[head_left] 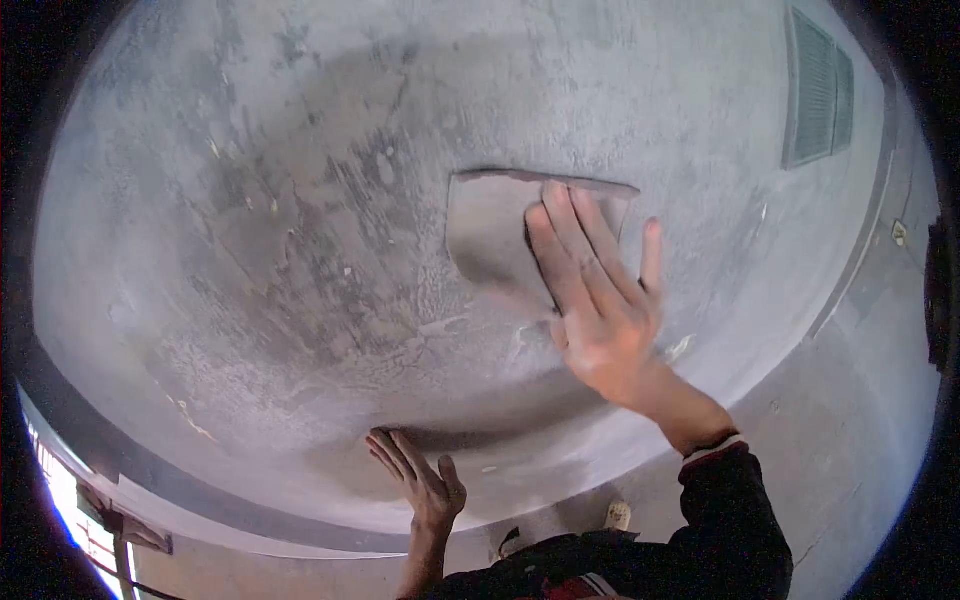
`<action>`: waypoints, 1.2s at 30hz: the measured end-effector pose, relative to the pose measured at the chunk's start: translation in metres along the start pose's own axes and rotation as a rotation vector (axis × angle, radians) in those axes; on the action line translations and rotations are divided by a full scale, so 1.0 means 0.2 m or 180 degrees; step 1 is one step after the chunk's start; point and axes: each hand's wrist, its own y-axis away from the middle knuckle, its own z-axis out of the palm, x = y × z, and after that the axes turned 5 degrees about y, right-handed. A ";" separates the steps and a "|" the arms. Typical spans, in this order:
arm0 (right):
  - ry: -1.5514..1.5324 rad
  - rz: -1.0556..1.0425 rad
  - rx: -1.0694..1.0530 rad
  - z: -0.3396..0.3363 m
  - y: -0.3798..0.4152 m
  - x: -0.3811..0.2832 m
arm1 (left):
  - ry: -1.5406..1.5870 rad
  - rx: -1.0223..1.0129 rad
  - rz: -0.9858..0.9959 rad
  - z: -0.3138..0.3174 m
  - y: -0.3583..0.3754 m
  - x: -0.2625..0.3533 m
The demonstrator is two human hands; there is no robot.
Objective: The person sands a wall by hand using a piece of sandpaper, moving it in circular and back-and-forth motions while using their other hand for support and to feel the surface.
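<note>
My right hand (600,300) lies over a grey-brown sheet of sandpaper (490,225) and presses it against a mottled grey plastered wall (330,130). Three of its fingers stretch up across the sheet's right part, while the little finger sticks out to the side; the thumb is mostly hidden. The sheet's upper edge looks dark and slightly lifted. Lower and to the left, my left hand (420,480) is open, its palm toward the wall and fingers extended at the wall surface. Nothing shows in it.
A louvred vent (815,95) is set in the wall at the upper right. A small socket-like fitting (899,233) sits on the adjoining wall. Part of a shoe (618,516) shows on the floor below. At the lower left is a bright barred window (75,510).
</note>
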 end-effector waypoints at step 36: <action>-0.0357 0.0954 -0.0360 0.01 0.07 -0.04 | -0.0183 0.0040 0.0160 0.13 0.02 -0.04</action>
